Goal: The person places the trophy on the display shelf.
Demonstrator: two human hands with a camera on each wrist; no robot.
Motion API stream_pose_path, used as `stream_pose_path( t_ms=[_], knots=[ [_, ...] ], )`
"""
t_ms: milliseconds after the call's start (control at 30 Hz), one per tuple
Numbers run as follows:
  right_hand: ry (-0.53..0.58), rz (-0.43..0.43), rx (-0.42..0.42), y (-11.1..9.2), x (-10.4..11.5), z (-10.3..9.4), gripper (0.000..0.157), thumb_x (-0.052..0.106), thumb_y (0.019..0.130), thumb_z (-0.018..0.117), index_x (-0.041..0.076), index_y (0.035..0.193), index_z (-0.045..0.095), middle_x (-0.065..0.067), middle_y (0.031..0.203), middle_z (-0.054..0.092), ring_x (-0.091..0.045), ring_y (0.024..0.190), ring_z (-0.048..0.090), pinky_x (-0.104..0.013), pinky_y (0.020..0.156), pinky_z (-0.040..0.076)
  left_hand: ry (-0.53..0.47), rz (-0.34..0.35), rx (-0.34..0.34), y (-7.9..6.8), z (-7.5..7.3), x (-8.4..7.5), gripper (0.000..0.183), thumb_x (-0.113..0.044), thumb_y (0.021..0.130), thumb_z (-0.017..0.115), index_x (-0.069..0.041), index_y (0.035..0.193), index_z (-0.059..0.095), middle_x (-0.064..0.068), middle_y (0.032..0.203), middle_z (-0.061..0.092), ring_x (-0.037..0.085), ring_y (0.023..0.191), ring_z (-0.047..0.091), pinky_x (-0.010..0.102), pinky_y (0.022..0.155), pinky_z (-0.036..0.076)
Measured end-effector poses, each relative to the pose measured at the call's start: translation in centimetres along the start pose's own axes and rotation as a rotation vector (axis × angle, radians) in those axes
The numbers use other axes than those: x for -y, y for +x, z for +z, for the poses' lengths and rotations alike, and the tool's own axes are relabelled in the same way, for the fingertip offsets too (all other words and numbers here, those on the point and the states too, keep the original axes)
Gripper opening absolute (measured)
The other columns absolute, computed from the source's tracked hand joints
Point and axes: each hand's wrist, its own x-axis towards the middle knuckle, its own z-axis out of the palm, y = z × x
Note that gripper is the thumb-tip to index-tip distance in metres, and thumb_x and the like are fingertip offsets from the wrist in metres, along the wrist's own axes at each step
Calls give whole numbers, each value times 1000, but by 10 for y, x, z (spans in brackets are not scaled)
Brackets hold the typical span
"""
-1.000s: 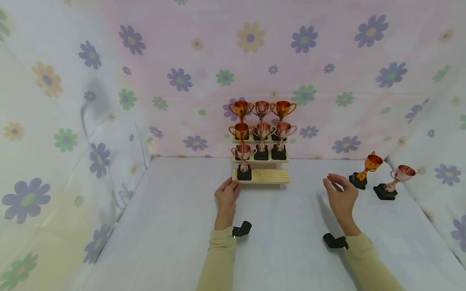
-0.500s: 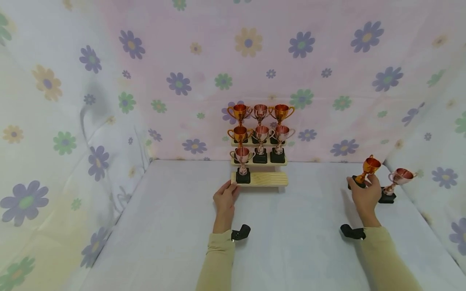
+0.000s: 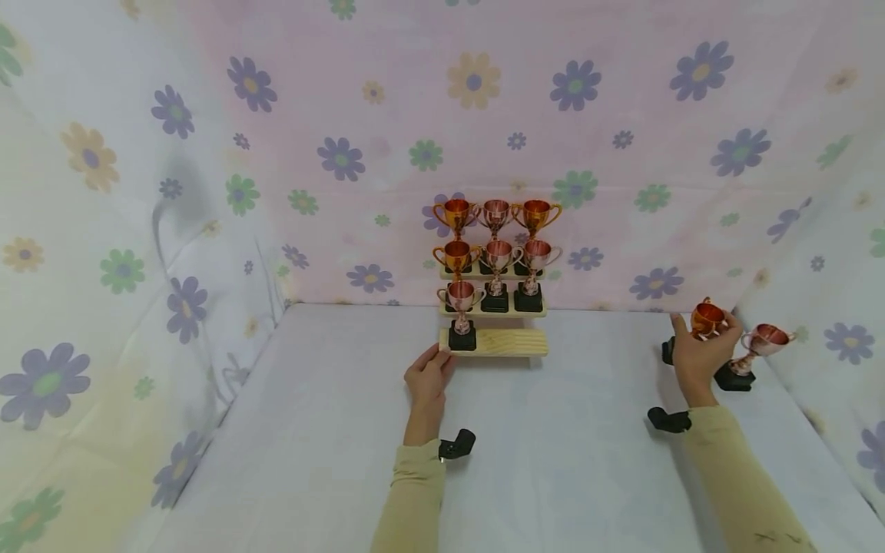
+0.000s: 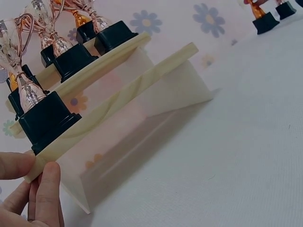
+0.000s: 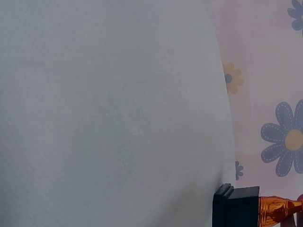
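A small tiered stand with wooden shelves [image 3: 512, 342] and pale side panels [image 4: 180, 87] bears several trophies with black bases. My left hand [image 3: 426, 382] pinches the left end of its lowest shelf, thumb on top and fingers beneath. On that shelf a rose-gold trophy [image 3: 461, 298] stands at the left end. Far to the right, my right hand [image 3: 700, 357] grips a gold trophy [image 3: 707, 316] around its cup; the hand hides the stem in the head view. The right wrist view shows its black base [image 5: 241, 205], with fingertips at the frame's lower right corner.
Just right of my right hand stands another rose-gold trophy [image 3: 766, 339] on a black base. White cloth [image 3: 332, 430] covers the table. Flowered fabric [image 3: 373, 169] rises behind and at both sides. A black camera mount sticks out from each wrist.
My right hand has moved right to the gold trophy, first low at its base, then up around the cup. My left hand keeps its place on the shelf.
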Motion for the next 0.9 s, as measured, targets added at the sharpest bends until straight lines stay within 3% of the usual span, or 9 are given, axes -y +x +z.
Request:
stream_pose_path(
  t_ms=[167,267,433,600,767,900],
  knots=[
    [24,-101,-26,-6,3,0,49,17,89,80,3,130,58,1,125,57,-7,116,53,-17,101,48,8,-3,8,-1,-1,0,37,7,94,64,12,131,61,28,125,62,20,95,70,30,90,61],
    [-20,-115,15,-15,9,0,48,16,88,81,6,132,64,6,119,59,-3,109,51,-13,95,49,6,7,18,-1,0,1,37,7,95,64,12,131,60,28,124,63,20,95,70,31,91,61],
    [46,-160,139,-34,26,2,52,9,86,82,9,135,66,20,110,53,0,102,53,-5,84,52,7,16,20,-1,2,0,36,7,95,64,13,130,60,26,120,64,19,93,70,34,94,60],
    [176,-228,280,-65,52,11,52,-8,83,79,-1,132,64,8,116,66,-1,98,63,-8,84,54,22,11,13,0,1,-1,36,7,95,64,12,131,60,28,126,62,20,96,70,34,95,59],
    [282,-311,415,-91,65,26,51,-18,78,77,-10,126,63,11,112,68,1,99,66,-12,85,56,20,14,3,1,0,-1,36,7,95,64,12,130,61,28,125,63,19,95,70,32,93,60],
    [340,-347,504,-111,78,38,52,-18,77,78,-9,125,64,10,111,68,-2,96,67,-12,83,57,14,14,-4,0,0,-2,35,7,94,65,12,129,62,27,122,64,18,93,70,31,91,61]
  ],
)
